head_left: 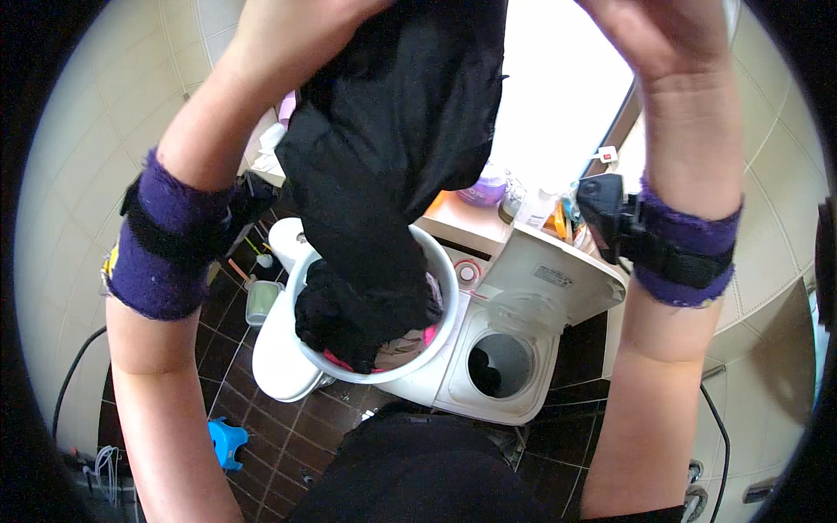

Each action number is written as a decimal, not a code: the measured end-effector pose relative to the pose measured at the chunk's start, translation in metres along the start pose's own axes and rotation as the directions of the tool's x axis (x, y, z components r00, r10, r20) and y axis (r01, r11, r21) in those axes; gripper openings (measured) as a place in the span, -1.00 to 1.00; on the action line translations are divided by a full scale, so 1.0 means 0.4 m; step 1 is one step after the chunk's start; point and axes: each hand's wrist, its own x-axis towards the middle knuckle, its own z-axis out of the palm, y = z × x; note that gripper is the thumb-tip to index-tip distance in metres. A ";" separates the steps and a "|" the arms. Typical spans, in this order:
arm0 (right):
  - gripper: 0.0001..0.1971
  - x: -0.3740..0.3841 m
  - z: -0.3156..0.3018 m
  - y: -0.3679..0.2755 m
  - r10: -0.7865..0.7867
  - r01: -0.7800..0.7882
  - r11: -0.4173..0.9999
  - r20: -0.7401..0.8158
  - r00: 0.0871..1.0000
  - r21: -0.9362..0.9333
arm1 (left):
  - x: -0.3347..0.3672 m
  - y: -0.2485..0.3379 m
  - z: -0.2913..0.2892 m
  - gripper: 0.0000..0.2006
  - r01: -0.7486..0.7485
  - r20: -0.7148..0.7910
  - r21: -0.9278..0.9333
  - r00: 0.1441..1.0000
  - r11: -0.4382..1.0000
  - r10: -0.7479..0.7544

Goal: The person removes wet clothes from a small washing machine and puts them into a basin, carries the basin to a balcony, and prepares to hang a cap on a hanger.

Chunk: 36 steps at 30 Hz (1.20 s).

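A black garment (392, 113) hangs from the top edge of the view, held up high by my left hand (318, 17), whose fingers are partly cut off and hidden by the cloth. Its lower end lies bunched in a pale round basin (446, 288). Under it in the basin are pink and beige pieces of laundry (401, 350). My right hand (667, 39) is raised at the top right, apart from the visible cloth; its fingers lie beyond the edge of the view. Purple cuffs with black straps wrap both my forearms.
The basin rests on a white twin-tub washing machine (418, 388). Its round spin tub (523, 370) has the lid (558, 275) raised, with dark cloth inside. Bottles (536, 209) crowd a counter behind. A white toilet (283, 349) and a blue stool (228, 442) stand left.
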 end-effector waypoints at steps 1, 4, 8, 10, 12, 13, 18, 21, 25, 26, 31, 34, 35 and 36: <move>-0.70 -0.018 -0.008 0.053 0.025 -0.028 0.998 0.054 0.998 0.061 | -0.036 -0.016 -0.020 -0.11 -0.028 -0.011 0.125 1.000 0.992 0.030; -0.66 -0.099 0.028 0.203 0.246 -0.245 0.969 -0.115 0.962 0.030 | -0.212 -0.022 -0.050 -0.12 0.267 -0.031 0.280 0.963 0.922 -0.269; -0.50 -0.383 0.136 0.427 0.566 -0.538 0.824 -0.282 0.775 0.175 | -0.513 -0.021 -0.033 -0.12 0.394 0.284 0.480 0.776 0.784 -0.564; -0.75 -0.542 0.212 0.502 0.818 -0.776 0.571 -0.275 0.506 0.268 | -0.680 -0.020 -0.032 -0.12 0.427 0.458 0.506 0.603 0.750 -0.653; -0.74 -0.768 0.276 0.631 0.880 -0.900 0.429 -0.258 0.398 0.076 | -0.829 -0.002 -0.024 -0.17 0.358 0.542 0.589 0.489 0.724 -0.683; -0.69 -0.823 0.291 0.638 0.893 -0.911 0.412 -0.209 0.400 0.016 | -0.885 0.024 -0.027 -0.20 0.258 0.540 0.673 0.470 0.693 -0.698; -0.68 -0.788 0.217 0.606 0.787 -0.899 0.392 -0.436 0.437 -0.194 | -0.859 0.024 -0.003 -0.26 0.297 0.578 0.633 0.432 0.715 -0.692; -0.59 -0.686 0.188 0.586 0.547 -0.780 0.420 -0.557 0.626 -0.464 | -0.767 0.054 -0.026 -0.31 0.341 0.629 0.603 0.354 0.722 -0.692; -0.22 -0.643 0.245 0.589 0.575 -0.650 0.450 -0.358 0.736 -0.613 | -0.736 0.150 0.021 -0.15 0.414 0.634 0.612 0.252 0.673 -0.731; -0.17 -0.652 0.272 0.602 0.616 -0.666 0.418 -0.346 0.707 -0.618 | -0.753 0.173 0.035 -0.11 0.404 0.628 0.639 0.217 0.654 -0.748; 0.00 -0.758 0.352 0.674 0.766 -0.797 0.274 -0.379 0.519 -0.538 | -0.867 0.134 0.040 -0.10 0.258 0.638 0.724 0.102 0.639 -0.764; 0.01 -0.834 0.372 0.722 0.754 -0.847 0.226 -0.464 0.465 -0.481 | -0.957 0.091 0.091 -0.26 0.191 0.606 0.751 0.179 0.632 -0.775; 0.00 -0.842 0.373 0.722 0.749 -0.865 0.213 -0.492 0.443 -0.455 | -0.976 0.089 0.111 -0.29 0.139 0.595 0.766 0.215 0.628 -0.774; 0.00 -0.849 0.374 0.722 0.740 -0.864 0.224 -0.499 0.452 -0.451 | -0.989 0.092 0.123 -0.32 0.169 0.571 0.772 0.240 0.613 -0.785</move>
